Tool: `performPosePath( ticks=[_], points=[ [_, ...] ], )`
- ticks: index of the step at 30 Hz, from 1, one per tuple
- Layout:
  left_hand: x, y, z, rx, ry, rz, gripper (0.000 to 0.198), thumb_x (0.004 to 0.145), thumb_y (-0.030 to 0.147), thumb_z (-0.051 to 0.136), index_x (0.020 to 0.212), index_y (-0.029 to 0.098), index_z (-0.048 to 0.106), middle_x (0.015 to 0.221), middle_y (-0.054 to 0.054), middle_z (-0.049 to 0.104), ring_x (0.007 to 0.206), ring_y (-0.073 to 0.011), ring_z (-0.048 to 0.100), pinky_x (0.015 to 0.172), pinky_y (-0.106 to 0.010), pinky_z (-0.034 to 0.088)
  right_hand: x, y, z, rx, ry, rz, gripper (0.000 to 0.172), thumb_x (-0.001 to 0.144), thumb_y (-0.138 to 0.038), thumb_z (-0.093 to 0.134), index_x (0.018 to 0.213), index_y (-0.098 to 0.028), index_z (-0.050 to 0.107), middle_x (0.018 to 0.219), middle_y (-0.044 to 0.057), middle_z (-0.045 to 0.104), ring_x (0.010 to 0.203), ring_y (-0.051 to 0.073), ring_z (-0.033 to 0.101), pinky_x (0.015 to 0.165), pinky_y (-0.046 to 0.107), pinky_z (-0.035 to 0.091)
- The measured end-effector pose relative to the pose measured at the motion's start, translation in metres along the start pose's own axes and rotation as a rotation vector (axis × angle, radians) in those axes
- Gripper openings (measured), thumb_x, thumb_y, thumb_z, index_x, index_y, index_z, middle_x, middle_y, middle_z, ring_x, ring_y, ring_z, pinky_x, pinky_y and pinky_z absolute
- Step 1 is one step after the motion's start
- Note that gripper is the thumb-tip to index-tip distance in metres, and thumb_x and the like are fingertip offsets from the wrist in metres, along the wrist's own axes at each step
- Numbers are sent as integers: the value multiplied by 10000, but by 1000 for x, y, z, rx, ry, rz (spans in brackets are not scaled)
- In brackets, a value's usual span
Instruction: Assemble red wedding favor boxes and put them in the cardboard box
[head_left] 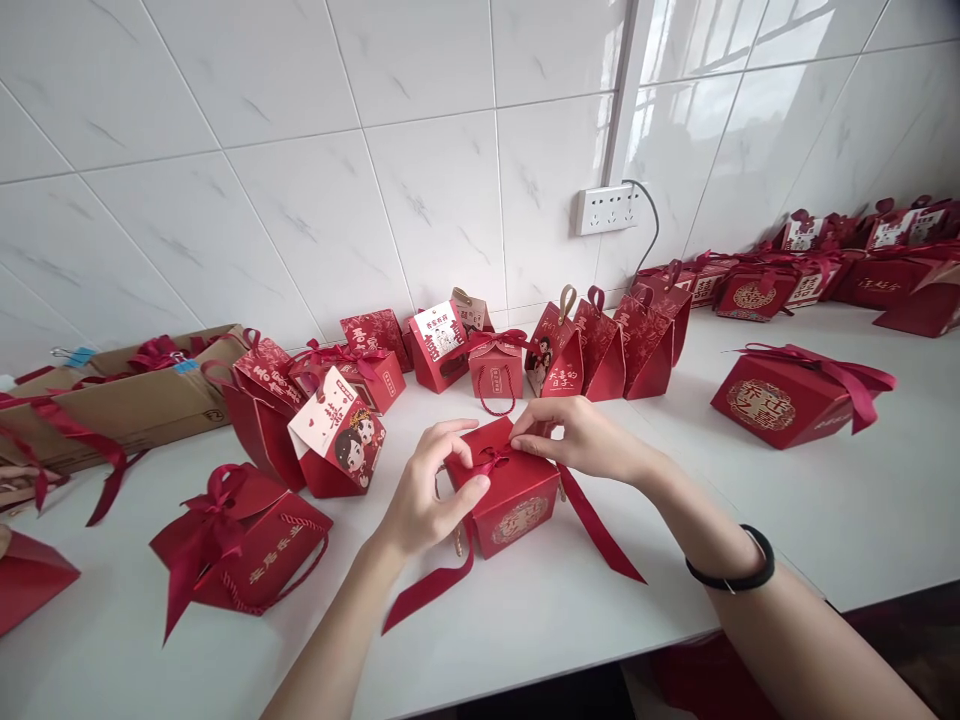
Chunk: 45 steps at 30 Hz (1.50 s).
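Observation:
A red gift box with a gold round emblem stands on the table before me. A dark red ribbon is looped at the middle of its lid, and its two tails hang down left and right onto the tabletop. My left hand is at the lid's left side, thumb and forefinger closed round the ribbon's left part. From the right, my right hand reaches over the lid with its fingertips pinched near the loop; the ribbon between them is mostly hidden. A black band circles my right wrist.
Several red gift boxes line the tiled wall. A ribboned box stands left, another right. At the far left is an open cardboard box with ribbons over its edge. A power strip hangs on the wall.

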<state>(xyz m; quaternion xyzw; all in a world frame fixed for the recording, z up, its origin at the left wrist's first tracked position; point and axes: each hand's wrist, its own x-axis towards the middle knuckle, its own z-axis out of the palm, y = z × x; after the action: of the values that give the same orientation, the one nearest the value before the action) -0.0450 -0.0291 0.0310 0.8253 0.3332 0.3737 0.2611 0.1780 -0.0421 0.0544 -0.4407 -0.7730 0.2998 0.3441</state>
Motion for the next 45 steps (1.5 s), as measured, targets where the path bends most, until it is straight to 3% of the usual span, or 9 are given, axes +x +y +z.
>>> performPosePath(
  ticks=[3,9,15,30,36,41,45],
  points=[
    [0,1,0,29,-5,43,166,788,337,565,706,207,500,1190,-107,588,1157,-306,516,890,-431,471,0,0,0,5,1,-2,180,866,-330,570,804,-189,662,805,22,685,706,144,607,667,273,488],
    [-1,-1,1,15,76,-46,223,839,320,546,654,196,529,1118,-87,609,1081,-268,568,607,-294,474,0,3,-1,6,-3,-19,152,856,-313,590,833,-189,676,815,23,690,716,145,610,657,271,478],
    [0,-4,1,-71,75,-23,195,874,302,525,709,199,520,1003,-63,669,1045,-229,601,823,-344,495,0,3,-5,-22,14,12,124,840,-277,600,834,-192,690,825,26,700,734,152,623,669,274,482],
    [1,-2,-2,59,42,45,190,872,277,485,695,209,485,994,-76,691,1061,-253,610,814,-374,523,-5,-2,-11,-93,-21,9,133,847,-250,552,806,-173,653,773,34,690,681,149,610,610,257,471],
    [1,-1,-5,68,15,62,192,868,246,476,680,208,487,1002,-62,686,1058,-242,606,877,-395,503,-4,-1,-15,-128,-40,-11,152,837,-258,552,784,-164,659,739,30,678,640,133,583,569,244,432],
    [0,-2,-1,32,18,39,191,868,248,486,682,207,490,1020,-72,682,1075,-247,600,889,-411,504,-3,-2,-17,-131,-83,69,169,825,-289,561,753,-168,654,681,15,643,589,116,525,536,238,394],
    [-3,-3,6,-35,56,13,183,865,257,504,691,205,490,1015,-81,685,1115,-251,587,915,-414,500,-4,1,-23,-90,-172,171,263,825,-392,559,719,-162,628,606,-16,529,525,89,409,465,226,307]
  ],
)
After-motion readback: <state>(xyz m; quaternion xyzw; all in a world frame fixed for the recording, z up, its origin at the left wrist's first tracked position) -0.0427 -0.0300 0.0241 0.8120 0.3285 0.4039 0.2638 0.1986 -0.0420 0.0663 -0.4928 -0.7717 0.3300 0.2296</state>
